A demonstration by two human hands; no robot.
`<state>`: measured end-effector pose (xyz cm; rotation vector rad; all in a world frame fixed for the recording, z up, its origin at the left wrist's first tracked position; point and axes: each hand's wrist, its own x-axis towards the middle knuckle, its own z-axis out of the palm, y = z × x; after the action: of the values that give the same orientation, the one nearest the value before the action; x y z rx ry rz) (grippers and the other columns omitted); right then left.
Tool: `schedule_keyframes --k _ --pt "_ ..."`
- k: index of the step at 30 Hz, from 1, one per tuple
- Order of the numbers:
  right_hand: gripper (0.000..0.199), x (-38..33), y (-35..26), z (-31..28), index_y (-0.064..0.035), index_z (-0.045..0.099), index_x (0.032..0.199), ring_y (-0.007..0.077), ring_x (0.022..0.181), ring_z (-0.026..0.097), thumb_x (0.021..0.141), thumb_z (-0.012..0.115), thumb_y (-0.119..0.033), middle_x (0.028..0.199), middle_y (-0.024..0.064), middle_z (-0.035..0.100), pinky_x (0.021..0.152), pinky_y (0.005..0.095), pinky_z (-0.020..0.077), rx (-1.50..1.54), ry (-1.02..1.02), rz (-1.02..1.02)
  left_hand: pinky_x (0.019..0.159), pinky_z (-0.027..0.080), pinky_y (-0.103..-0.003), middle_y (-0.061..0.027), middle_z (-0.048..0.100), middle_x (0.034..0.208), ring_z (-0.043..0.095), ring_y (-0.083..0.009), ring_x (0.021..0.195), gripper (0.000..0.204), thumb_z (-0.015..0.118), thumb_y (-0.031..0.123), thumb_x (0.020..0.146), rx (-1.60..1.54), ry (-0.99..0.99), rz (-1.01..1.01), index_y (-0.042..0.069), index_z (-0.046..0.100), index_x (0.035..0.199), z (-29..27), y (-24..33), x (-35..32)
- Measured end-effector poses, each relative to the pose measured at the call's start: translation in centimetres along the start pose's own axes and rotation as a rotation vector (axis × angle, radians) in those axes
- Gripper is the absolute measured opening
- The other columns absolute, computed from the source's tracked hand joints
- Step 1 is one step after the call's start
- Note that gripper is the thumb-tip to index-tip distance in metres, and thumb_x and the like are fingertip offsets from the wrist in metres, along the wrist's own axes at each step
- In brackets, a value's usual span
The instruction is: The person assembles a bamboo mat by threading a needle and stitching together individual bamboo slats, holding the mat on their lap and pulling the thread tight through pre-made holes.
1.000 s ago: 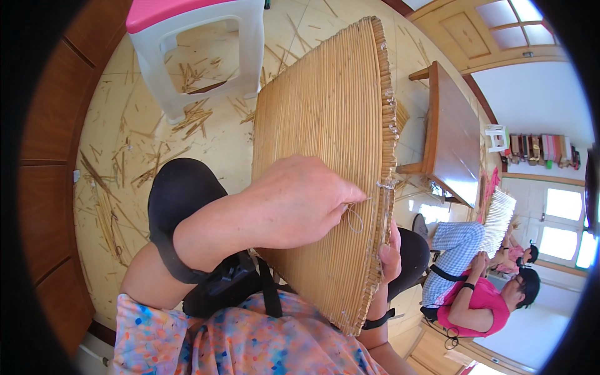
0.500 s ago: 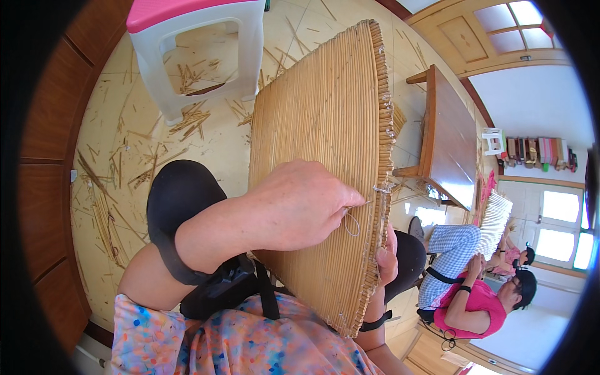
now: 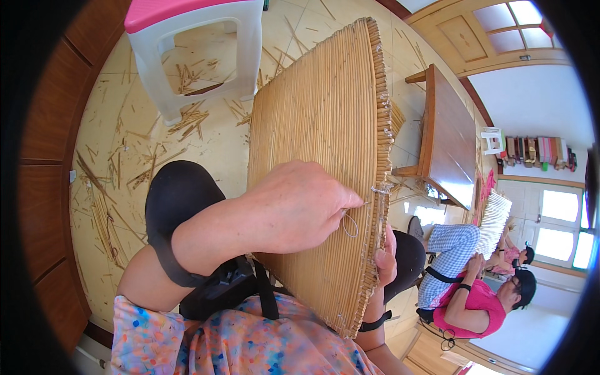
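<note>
A stiff panel of straw-coloured stalks [image 3: 312, 119], laid side by side, stands tilted across my lap. My left hand [image 3: 294, 209] is closed in a pinch over its face near the right edge, at what looks like a thin needle [image 3: 367, 203]. A loop of pale thread [image 3: 352, 226] hangs below those fingertips. Around the panel's right edge curls my right hand [image 3: 387, 256], thumb against the rim and the other fingers mostly hidden behind. Bits of white thread [image 3: 380, 190] show along that edge, where stalk ends form a rough, doubled border.
A white stool with a pink top [image 3: 200, 62] stands ahead on the left. Broken stalks [image 3: 190, 122] litter the tiled floor. To the right are a low wooden table [image 3: 450, 134] and a seated person in pink [image 3: 475, 306] with another pale panel [image 3: 495, 215].
The panel has shifted very slightly left, and my left hand with it. Both hands keep their grips.
</note>
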<state>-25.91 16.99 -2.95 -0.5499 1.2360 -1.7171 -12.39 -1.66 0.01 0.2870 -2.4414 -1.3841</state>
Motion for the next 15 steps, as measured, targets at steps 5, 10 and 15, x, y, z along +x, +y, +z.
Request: schedule_keyframes --k 5,10,15 --pt "0.076 0.1 -0.5 1.1 0.0089 0.044 0.131 0.0236 0.097 0.064 0.072 0.063 -0.034 0.111 0.0162 0.061 0.087 0.0336 0.0531 -0.028 0.074 0.045 0.057 0.047 -0.044 -0.0183 0.061 0.066 0.061 -0.0364 0.060 0.025 0.059 0.009 0.084 0.008 0.006 0.006 0.009 0.072 0.105 0.1 -0.2 0.0" --pt "0.080 0.1 -0.6 1.5 0.0074 0.044 0.132 0.0183 0.092 0.063 0.067 0.065 -0.035 0.104 0.0100 0.061 0.084 0.0292 0.0524 -0.043 0.115 0.073 0.057 0.047 -0.044 -0.0179 0.062 0.066 0.061 -0.0365 0.061 0.024 0.059 0.009 0.084 0.009 0.010 0.016 0.009 0.072 0.105 0.1 -0.2 0.1" --pt "0.073 0.3 -0.2 0.6 0.0098 0.042 0.132 0.0292 0.102 0.065 0.076 0.061 -0.032 0.117 0.0220 0.060 0.090 0.0385 0.0541 0.041 -0.020 0.004 0.057 0.047 -0.045 -0.0176 0.062 0.067 0.061 -0.0367 0.062 0.025 0.059 0.010 0.084 0.021 -0.011 0.013 0.010 0.071 0.106 -0.1 -0.1 0.2"
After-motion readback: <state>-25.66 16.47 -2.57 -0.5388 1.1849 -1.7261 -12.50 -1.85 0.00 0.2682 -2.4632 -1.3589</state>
